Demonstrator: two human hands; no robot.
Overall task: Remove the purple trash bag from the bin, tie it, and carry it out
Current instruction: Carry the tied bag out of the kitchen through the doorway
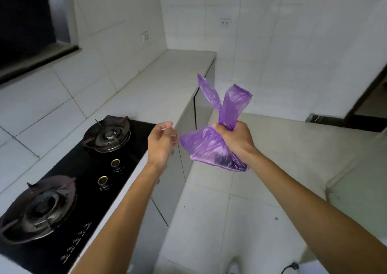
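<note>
Bag up, beside the hob
I see right hand (234,136) fisted around purple trash bag (209,148) neck; left hand (160,141) loosely curled, touching its corner; gas hob (88,169) left.

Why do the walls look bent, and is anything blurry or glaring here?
Head view: the wide lens bows the tile lines and the counter edge; light is soft and even, without harsh shadows; the stove glass shows only faint sheen; the bag and right hand are fairly sharp, the upper left corner slightly smeared.
</note>
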